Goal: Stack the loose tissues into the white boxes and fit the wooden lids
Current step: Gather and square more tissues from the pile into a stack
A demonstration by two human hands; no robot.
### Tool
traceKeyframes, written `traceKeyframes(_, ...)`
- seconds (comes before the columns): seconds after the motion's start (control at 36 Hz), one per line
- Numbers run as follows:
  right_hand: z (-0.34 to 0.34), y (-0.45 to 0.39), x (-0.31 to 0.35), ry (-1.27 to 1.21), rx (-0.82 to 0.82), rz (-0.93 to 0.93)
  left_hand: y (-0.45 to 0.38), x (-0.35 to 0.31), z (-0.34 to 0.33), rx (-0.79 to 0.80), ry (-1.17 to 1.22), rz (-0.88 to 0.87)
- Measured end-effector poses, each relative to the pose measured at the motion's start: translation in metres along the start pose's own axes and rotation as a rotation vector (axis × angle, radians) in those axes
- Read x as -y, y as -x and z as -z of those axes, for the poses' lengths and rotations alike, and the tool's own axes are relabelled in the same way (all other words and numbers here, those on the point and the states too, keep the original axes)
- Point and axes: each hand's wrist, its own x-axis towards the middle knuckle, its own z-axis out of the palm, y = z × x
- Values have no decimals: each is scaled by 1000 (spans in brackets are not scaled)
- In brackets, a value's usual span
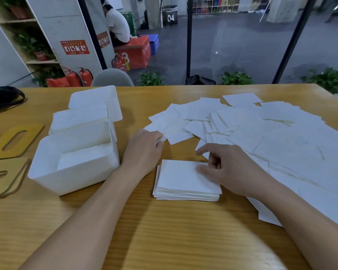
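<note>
while the squared stack of tissues lies on the wooden table just under the right hand, whose loosely curled fingers press its near corner and grasp nothing, the left hand reaches forward and pinches the corner of a loose tissue at its fingertips, so the step looks like gathering sheets onto the pile. next, i judge, that thin, limp, soft sheet must be drawn back and laid square on the stack. left of the left hand stand smooth white boxes, open, the nearest with tissues inside; further left lie flat slotted wooden lids.
</note>
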Motion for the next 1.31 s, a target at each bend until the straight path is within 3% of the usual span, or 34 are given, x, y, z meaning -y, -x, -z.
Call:
traceKeyframes(0.17,1,-2,3,-30,-59,-37,11,-6,9,-118,80,-70)
traceKeyframes(0.25,4,-5,8,-182,-110,-65,17,-13,10,-148,199,-171)
traceKeyframes(0.39,10,-5,15,-616,-146,-229,23,-26,10,-21,415,-276)
traceKeyframes(0.5,15,-7,12,-791,-114,-356,27,-29,10,105,502,-293)
traceKeyframes(0.67,16,-5,8,-679,-116,-301,26,-23,13,215,514,-357)
traceKeyframes(0.75,15,-4,10,-654,-143,-217,24,-20,19,266,631,-400)
traceKeyframes(0.83,16,-4,12,-694,-146,-140,21,-19,16,228,719,-335)
traceKeyframes(1.0,15,-3,13,-733,-114,-97,18,-18,6,194,665,-123)
traceKeyframes(1.31,18,-2,11,-423,-9,-107,17,-11,14,228,595,-209)
